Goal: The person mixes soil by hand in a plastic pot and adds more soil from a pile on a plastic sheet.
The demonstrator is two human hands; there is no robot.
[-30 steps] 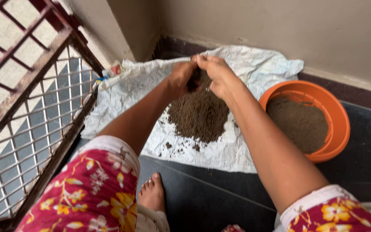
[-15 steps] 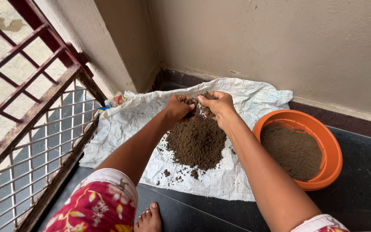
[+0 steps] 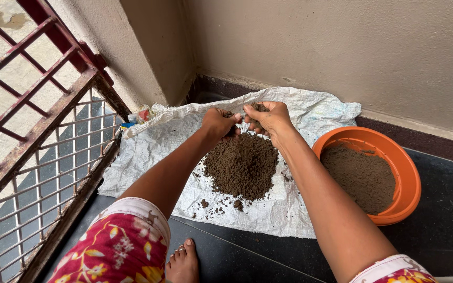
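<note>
Head view: both your hands sit at the top of the soil pile [image 3: 241,165] on the white sack [image 3: 148,149].
Your left hand [image 3: 217,123] has its fingers curled shut around a clump of soil; your right hand [image 3: 270,118] pinches soil between thumb and bunched fingers. The pile lies mid-sack, nearer its far edge. An orange pot [image 3: 410,173], part-filled with soil, stands on the dark floor [image 3: 258,251] touching the sack's right edge. A red metal grille [image 3: 32,136] runs along the sack's left edge.

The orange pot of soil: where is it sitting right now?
In the head view the orange pot sits on the dark floor at the right, beside the white sack holding the soil heap, near the wall.
</note>
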